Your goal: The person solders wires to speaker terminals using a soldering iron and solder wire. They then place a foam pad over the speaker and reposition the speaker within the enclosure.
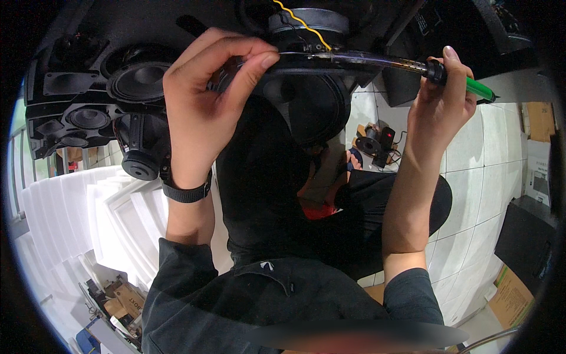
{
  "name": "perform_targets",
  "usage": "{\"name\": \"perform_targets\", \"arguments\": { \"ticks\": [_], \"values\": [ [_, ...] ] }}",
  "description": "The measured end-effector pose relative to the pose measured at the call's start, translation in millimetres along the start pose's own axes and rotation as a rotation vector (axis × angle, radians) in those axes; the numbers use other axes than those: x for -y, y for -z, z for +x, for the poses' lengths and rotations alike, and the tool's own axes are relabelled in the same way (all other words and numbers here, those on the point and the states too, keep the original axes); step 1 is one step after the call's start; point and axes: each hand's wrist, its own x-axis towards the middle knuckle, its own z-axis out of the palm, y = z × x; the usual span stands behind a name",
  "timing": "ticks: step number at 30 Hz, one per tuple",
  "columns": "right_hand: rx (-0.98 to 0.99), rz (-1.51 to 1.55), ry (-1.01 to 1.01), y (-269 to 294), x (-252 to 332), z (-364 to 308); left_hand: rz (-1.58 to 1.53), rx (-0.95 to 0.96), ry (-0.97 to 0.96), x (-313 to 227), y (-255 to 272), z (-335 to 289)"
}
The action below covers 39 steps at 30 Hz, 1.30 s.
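Observation:
My right hand (443, 100) is closed around the handle of a soldering iron (407, 64) with a green grip, black collar and slim metal barrel pointing left. Its tip is at a small metal terminal (321, 49) below the silver-rimmed back of a speaker (309, 21). A yellow wire (303, 23) runs down to that terminal, with a dark wire beside it. Thumb and forefinger of my left hand (203, 88) pinch a thin silvery wire, seemingly solder (293, 53), which stretches right toward the same terminal. Whether tip and solder touch is too small to tell.
Black speaker cabinets with round drivers (138, 81) stand on the left, above stacked white foam sheets (118, 218). Another large speaker cone (315, 109) is under the work. On the tiled floor (466, 171) sits a small black device (386, 138) with a red light. Cardboard boxes (512, 295) line the right.

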Motion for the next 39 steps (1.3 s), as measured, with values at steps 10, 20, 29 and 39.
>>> {"name": "perform_targets", "arguments": {
  "ticks": [10, 20, 29, 39],
  "values": [
    [0.001, -0.034, 0.004, 2, -1, -1, 0.001, 0.057, 0.050, -5, 3, -1],
    [-0.028, -0.045, 0.015, -1, -3, -1, -0.001, 0.047, 0.060, -2, 1, -1],
    [0.108, -0.095, 0.025, 12, -3, -1, -0.003, 0.023, 0.007, 1, -2, -1],
    [0.017, -0.022, 0.002, 4, 0, 1, -0.032, 0.046, 0.006, 2, -1, 0]
  ]
}}
